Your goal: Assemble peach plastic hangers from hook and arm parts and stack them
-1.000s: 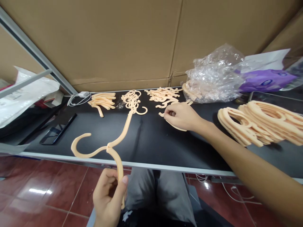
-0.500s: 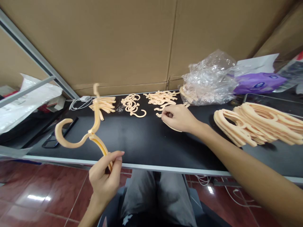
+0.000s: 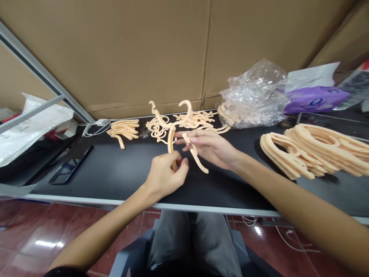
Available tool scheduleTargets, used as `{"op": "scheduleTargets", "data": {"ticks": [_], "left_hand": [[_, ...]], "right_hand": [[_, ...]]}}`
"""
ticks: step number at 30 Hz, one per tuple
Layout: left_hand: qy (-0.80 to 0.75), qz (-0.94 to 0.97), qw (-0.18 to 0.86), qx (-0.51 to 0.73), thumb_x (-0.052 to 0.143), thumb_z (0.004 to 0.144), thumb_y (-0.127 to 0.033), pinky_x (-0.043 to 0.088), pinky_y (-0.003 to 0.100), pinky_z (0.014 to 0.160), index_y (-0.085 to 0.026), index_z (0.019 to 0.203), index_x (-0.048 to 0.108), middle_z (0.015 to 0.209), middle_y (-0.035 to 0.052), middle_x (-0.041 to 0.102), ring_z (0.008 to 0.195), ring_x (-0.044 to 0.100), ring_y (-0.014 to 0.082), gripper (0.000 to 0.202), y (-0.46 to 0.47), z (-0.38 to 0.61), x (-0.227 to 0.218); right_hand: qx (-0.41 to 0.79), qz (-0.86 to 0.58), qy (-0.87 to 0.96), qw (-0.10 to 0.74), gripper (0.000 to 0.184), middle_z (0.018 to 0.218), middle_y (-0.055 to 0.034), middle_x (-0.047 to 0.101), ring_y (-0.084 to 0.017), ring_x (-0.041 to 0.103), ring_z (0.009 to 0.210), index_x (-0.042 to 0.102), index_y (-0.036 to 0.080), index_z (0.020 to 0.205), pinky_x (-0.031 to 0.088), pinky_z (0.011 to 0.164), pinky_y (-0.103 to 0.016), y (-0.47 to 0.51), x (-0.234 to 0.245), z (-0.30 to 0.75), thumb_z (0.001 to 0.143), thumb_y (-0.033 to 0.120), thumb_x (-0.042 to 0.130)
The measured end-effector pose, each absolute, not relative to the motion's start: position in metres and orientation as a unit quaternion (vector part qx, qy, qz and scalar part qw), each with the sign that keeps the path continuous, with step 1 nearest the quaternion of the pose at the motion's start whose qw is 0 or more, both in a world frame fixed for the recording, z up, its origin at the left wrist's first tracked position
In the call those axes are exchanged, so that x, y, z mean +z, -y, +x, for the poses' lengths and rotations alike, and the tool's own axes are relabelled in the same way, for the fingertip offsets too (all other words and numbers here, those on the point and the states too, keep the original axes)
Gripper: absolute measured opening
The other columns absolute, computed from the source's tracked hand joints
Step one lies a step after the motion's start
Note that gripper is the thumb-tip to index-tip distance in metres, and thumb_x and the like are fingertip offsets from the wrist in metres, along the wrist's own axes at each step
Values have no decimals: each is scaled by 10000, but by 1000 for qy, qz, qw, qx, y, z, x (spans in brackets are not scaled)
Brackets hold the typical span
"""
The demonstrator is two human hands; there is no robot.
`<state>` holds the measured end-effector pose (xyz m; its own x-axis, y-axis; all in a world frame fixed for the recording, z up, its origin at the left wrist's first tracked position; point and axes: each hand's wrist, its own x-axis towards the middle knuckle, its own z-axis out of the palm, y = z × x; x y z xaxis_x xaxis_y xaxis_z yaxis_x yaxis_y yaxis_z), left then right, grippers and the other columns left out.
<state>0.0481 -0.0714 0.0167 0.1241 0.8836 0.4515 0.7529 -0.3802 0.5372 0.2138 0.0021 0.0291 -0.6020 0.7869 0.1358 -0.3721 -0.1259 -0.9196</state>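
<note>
Over the middle of the tabletop point(image 3: 121, 163), I have the left hand point(image 3: 165, 174) grasping one arm of the hanger frame point(image 3: 171, 140) near its lower end, which is partly tucked behind my fingers. The frame is up in the air, its hook point(image 3: 186, 107) and its other arm point(image 3: 158, 116) pointing towards the far edge; that other arm carries a small notched tip point(image 3: 152, 105). The right hand point(image 3: 212, 145) is just beside it, grasping a loose notched piece point(image 3: 201, 164) across the fingers; one end slants down towards the near edge. I can't tell exactly where the thumb presses.

I judge the step in hand to be mating this piece with the gripped arm. To do it well, I'd slide the left grip up towards the joint so the arm's end stands clear, and keep the fold from swinging. The tip on the other arm gives me a model for which way the notch should face, so I'd turn the piece to match before pushing. I'd pinch it close to the joining end, line up straight, then press firmly; a skewed push could stress the thin plastic or flick the piece away.
</note>
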Motion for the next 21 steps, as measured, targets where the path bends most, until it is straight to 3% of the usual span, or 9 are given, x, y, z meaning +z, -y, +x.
{"op": "scheduleTargets", "data": {"ticks": [4, 7, 11, 12, 14, 17, 21], "left_hand": [[-495, 795, 126, 329, 591, 840, -237, 340, 227, 485, -179, 638, 526, 494, -38, 506, 417, 440, 81, 219, 64, 72, 12], [-474, 824, 136, 277, 609, 859, -303, 388, 239, 497, -172, 825, 600, 553, -28, 570, 440, 514, 111, 136, 65, 80, 13], [-382, 873, 57, 296, 603, 884, -469, 405, 225, 492, -171, 1161, 581, 663, -31, 626, 493, 555, 110, 407, 72, 67, 16], [-357, 876, 36, 323, 593, 897, -446, 419, 216, 501, -174, 1211, 562, 675, -39, 627, 492, 548, 97, 416, 73, 61, 17], [-338, 864, -18, 372, 574, 920, -337, 455, 211, 551, -177, 1136, 582, 670, -43, 611, 523, 554, 90, 268, 71, 46, 20], [-408, 806, -81, 420, 562, 936, -248, 511, 250, 696, -174, 970, 602, 800, 10, 658, 701, 619, 128, 90, 58, 27, 31], [-431, 794, -151, 401, 566, 949, -331, 479, 397, 966, -148, 1103, 624, 1100, 124, 685, 1074, 612, 252, 246, 39, 16, 48]], "right_hand": [[749, -199, 500, 387, 111, 962, -67, 712, -177, 665, 926, 701, 175, 790, 529, 803, -289, 2, 32, 214, 772, 279, 737], [753, -223, 491, 377, 120, 787, -31, 652, -161, 637, 765, 673, 172, 776, 505, 654, -263, -1, 33, 218, 768, 277, 729], [761, -190, 475, 399, 130, 697, 10, 522, -109, 496, 592, 599, 166, 685, 415, 556, -252, -7, 40, 226, 786, 215, 664], [763, -173, 473, 404, 143, 701, 11, 503, -99, 462, 576, 583, 164, 666, 395, 549, -251, -8, 42, 228, 794, 196, 638], [778, -136, 471, 394, 157, 718, 11, 480, -82, 393, 545, 567, 158, 650, 350, 527, -247, -9, 45, 232, 804, 172, 594], [816, -71, 467, 332, 163, 769, -1, 494, -62, 347, 522, 566, 141, 656, 302, 506, -240, -7, 48, 237, 811, 186, 585], [851, 6, 463, 250, 193, 795, -15, 514, -51, 369, 517, 590, 123, 672, 303, 506, -234, -4, 47, 239, 816, 243, 638]]}}
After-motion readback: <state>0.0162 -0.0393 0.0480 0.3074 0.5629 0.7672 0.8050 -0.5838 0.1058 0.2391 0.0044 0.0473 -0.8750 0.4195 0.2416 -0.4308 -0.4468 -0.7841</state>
